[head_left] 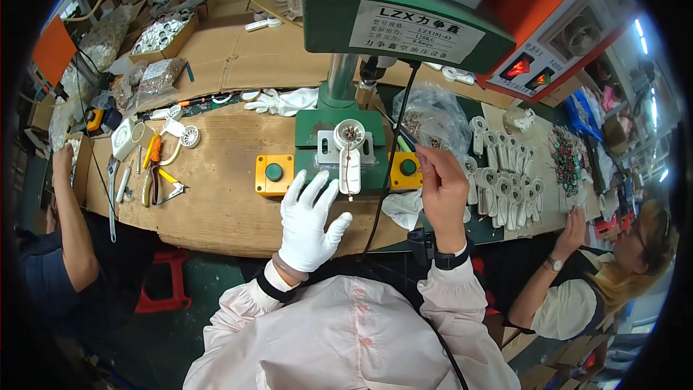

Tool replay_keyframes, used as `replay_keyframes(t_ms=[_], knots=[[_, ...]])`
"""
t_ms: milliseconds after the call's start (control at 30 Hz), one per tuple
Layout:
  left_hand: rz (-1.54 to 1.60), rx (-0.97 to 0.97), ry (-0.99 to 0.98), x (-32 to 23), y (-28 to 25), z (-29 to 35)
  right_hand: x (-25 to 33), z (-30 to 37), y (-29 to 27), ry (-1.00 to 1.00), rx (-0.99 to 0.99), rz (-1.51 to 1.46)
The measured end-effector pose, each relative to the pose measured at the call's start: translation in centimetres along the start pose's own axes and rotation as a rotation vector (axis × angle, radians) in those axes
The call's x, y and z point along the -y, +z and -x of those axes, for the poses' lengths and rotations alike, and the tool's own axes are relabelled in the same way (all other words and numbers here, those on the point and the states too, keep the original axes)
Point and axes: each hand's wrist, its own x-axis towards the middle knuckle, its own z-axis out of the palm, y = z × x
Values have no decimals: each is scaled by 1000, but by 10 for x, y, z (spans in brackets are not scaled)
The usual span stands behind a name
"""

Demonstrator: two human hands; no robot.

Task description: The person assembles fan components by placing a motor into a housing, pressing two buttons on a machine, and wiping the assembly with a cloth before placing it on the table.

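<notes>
Cardboard box (189,31) of perhaps white rings (162,32)

White rectangular label (417,30) on green press head; clear plastic bag (431,119) right of press column

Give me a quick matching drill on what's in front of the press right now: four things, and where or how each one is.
1 left hand
2 right hand
3 white part
4 pliers

a seated in the green press fixture
b bare, by the right yellow button box
c left on the cardboard
d white glove, fingers spread

Pairs: 1-d, 2-b, 3-a, 4-c
</notes>
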Motion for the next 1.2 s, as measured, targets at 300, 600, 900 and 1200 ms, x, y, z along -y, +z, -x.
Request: replay_keyframes(t_ms=[300,600,900,1200], knots=[[-8,-66,-14,15,-9,5,-28,24,-6,-65,78,192],[-304,-48,-72,48,-27,10,-33,40,5,-221,198,425],[-92,-217,-146,47,-23,24,-32,47,4,-150,140,330],[-133,-252,-177,49,-19,34,-22,79,6,-37,-41,60]])
